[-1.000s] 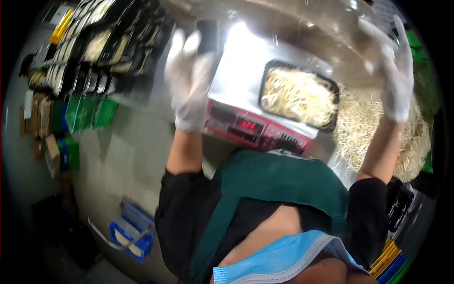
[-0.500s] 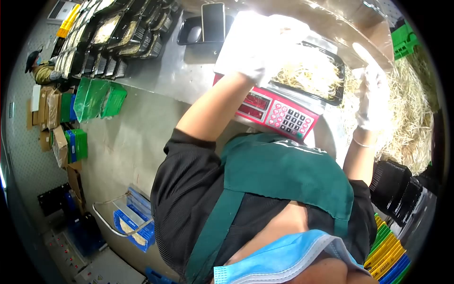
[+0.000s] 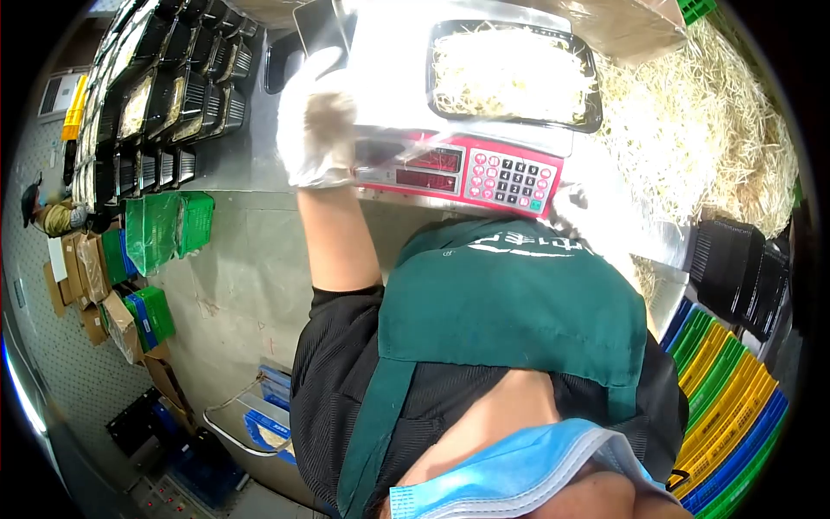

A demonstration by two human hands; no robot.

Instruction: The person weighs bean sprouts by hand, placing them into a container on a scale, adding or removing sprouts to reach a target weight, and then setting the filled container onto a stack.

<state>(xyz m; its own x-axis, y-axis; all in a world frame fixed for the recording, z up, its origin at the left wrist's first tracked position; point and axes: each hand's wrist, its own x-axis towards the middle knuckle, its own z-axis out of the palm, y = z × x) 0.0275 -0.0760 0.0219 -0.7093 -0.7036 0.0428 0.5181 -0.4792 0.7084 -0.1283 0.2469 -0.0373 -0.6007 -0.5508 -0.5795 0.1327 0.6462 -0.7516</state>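
A black tray [image 3: 591, 114] filled with pale sprouts [image 3: 510, 73] rests on the platform of a red scale [image 3: 380, 176]. My left hand [image 3: 316, 121], in a white glove, is beside the scale's left end, left of the tray; glare and blur hide what its fingers do. A clear, shiny streak like film crosses the scale's display near it. My right hand [image 3: 575, 208], also gloved, is low at the scale's right corner, close to the apron. Its fingers are washed out by light, and I cannot make out anything in them.
Loose sprouts [image 3: 700, 130] are heaped at the right. Stacked black trays [image 3: 207, 65] stand at the upper left. A dark flat device [image 3: 324, 26] lies behind my left hand. Black containers [image 3: 739, 268] and coloured crates [image 3: 722, 389] are at the lower right. Another person [image 3: 56, 212] is far left.
My left hand has moved left, away from the tray. My right hand has come down from the sprout heap towards my body. The view has shifted, showing the tray more fully.
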